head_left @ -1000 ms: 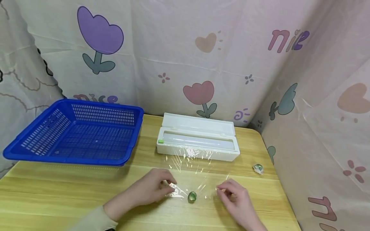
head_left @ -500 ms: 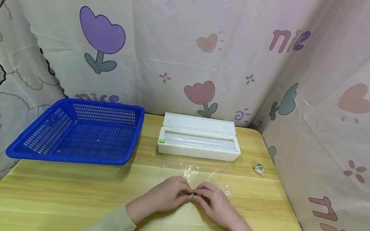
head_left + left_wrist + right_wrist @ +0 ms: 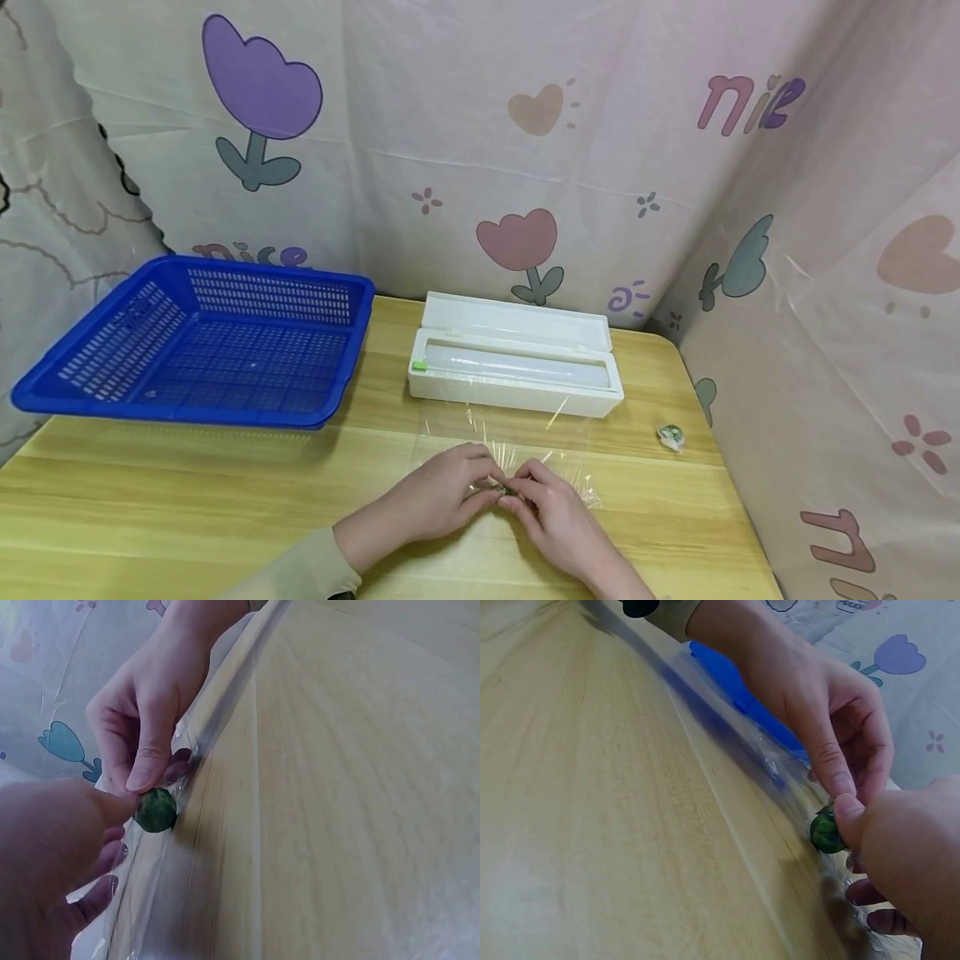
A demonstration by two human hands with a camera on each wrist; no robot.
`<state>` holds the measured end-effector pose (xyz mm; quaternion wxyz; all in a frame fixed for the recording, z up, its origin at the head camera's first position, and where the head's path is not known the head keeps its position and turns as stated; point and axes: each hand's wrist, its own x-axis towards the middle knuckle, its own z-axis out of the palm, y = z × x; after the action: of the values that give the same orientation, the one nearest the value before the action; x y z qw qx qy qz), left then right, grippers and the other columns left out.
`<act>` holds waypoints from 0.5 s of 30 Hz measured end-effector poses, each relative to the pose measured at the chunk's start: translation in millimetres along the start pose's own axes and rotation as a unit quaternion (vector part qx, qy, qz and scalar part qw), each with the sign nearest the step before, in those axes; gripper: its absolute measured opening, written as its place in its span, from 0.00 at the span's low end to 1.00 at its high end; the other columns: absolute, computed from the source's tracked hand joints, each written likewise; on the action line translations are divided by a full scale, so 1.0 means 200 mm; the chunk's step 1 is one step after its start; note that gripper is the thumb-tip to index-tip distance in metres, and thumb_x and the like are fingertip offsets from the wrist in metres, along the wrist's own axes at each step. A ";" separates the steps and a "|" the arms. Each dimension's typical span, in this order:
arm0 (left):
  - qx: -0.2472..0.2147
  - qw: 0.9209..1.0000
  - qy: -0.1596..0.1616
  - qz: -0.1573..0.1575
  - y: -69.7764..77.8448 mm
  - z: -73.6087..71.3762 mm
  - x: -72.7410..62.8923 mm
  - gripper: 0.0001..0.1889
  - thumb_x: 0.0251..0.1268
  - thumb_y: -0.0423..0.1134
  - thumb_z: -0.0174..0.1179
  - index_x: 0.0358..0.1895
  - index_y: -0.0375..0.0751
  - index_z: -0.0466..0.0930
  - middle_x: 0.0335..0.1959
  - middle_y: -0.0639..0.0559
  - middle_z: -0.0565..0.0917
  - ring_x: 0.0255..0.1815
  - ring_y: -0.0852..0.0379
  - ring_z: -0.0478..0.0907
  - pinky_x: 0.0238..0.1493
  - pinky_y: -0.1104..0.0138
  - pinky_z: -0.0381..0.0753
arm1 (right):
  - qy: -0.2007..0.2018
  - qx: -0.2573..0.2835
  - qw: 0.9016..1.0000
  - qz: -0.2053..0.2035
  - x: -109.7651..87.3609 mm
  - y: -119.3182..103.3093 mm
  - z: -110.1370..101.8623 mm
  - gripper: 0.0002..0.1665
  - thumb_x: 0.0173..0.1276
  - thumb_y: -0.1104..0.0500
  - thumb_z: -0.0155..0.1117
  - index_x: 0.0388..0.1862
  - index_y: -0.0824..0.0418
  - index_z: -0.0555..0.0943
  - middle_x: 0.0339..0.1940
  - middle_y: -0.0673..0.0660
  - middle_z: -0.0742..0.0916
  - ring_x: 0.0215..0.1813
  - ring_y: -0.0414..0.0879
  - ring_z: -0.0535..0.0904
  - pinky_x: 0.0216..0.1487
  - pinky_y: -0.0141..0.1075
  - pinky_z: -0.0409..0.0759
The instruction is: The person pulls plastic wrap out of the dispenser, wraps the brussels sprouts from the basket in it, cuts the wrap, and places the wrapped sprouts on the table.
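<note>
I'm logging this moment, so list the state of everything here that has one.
Box: open, lid raised
Roll: lying in the box
Film: drawn out of the box, creased
Ball: held, partly hidden
Left fingers: curled, pinching at the ball
Right fingers: curled, pinching at the ball
Bundle: wrapped, lying apart
Basket: upright, open-topped

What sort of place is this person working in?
Probably a corner for tabletop work, perhaps at home: flower-printed cloth hangs behind a wood-grained table, which bears a blue basket and an open white box.
</note>
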<state>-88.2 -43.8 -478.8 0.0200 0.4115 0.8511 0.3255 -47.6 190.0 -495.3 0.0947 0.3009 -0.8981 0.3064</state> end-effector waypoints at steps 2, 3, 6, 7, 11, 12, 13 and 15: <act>0.012 1.000 0.005 0.008 0.00 0.00 0.01 0.08 0.72 0.42 0.70 0.51 0.53 0.90 0.47 0.66 0.85 0.50 0.66 0.80 0.54 0.64 0.82 | -0.005 -0.011 1.000 0.012 0.01 0.00 0.00 0.09 0.76 0.55 0.70 0.49 0.56 0.91 0.43 0.40 0.81 0.37 0.31 0.75 0.37 0.28 0.79; 0.019 1.000 0.007 0.012 0.00 0.00 0.01 0.09 0.70 0.42 0.71 0.50 0.52 0.91 0.46 0.67 0.86 0.49 0.67 0.80 0.53 0.64 0.81 | -0.007 -0.016 1.000 0.017 0.01 0.00 0.00 0.09 0.77 0.55 0.70 0.49 0.56 0.91 0.43 0.39 0.81 0.37 0.31 0.75 0.37 0.29 0.79; 0.042 0.999 0.009 0.009 0.00 0.00 0.03 0.11 0.65 0.44 0.75 0.49 0.54 0.92 0.44 0.68 0.87 0.46 0.67 0.79 0.49 0.64 0.79 | -0.008 -0.029 0.999 0.025 0.02 0.01 0.00 0.09 0.77 0.55 0.70 0.50 0.54 0.91 0.41 0.38 0.80 0.36 0.31 0.74 0.36 0.30 0.79; 0.044 0.999 0.010 0.005 -0.01 0.00 0.03 0.11 0.64 0.46 0.76 0.48 0.53 0.92 0.43 0.68 0.87 0.45 0.67 0.79 0.48 0.64 0.78 | -0.007 -0.031 0.999 0.025 0.02 0.01 0.01 0.09 0.77 0.54 0.70 0.50 0.54 0.91 0.41 0.38 0.80 0.36 0.31 0.74 0.36 0.30 0.79; 0.047 0.999 0.008 -0.015 -0.02 0.00 0.05 0.10 0.66 0.49 0.75 0.46 0.52 0.92 0.40 0.69 0.87 0.41 0.68 0.77 0.47 0.65 0.77 | 0.018 -0.036 0.999 0.005 0.04 0.02 0.01 0.08 0.74 0.54 0.72 0.47 0.55 0.89 0.43 0.40 0.82 0.39 0.33 0.77 0.40 0.32 0.81; 0.044 0.999 0.007 -0.019 -0.02 0.00 0.06 0.10 0.66 0.50 0.74 0.45 0.52 0.91 0.39 0.68 0.87 0.40 0.68 0.77 0.47 0.65 0.78 | 0.029 -0.041 0.999 -0.006 0.05 0.02 0.01 0.09 0.72 0.54 0.74 0.47 0.55 0.89 0.43 0.41 0.83 0.41 0.34 0.78 0.43 0.33 0.82; 0.042 0.999 0.004 -0.024 -0.03 0.00 0.06 0.10 0.67 0.49 0.74 0.45 0.52 0.91 0.38 0.69 0.87 0.39 0.69 0.77 0.47 0.64 0.78 | 0.038 -0.043 0.998 -0.016 0.05 0.03 0.01 0.10 0.70 0.53 0.76 0.46 0.55 0.88 0.44 0.42 0.84 0.43 0.35 0.80 0.45 0.34 0.82; 0.043 0.999 0.000 -0.029 -0.04 -0.01 0.07 0.08 0.68 0.49 0.73 0.44 0.52 0.91 0.37 0.68 0.86 0.39 0.68 0.77 0.48 0.63 0.79 | 0.053 -0.049 0.997 -0.035 0.07 0.03 0.00 0.15 0.64 0.51 0.80 0.46 0.55 0.88 0.45 0.43 0.87 0.46 0.37 0.81 0.47 0.36 0.81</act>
<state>-102.6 -38.3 -478.2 0.0113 0.3869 0.8760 0.2879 -61.7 186.8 -493.4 0.1675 0.3109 -0.8946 0.2738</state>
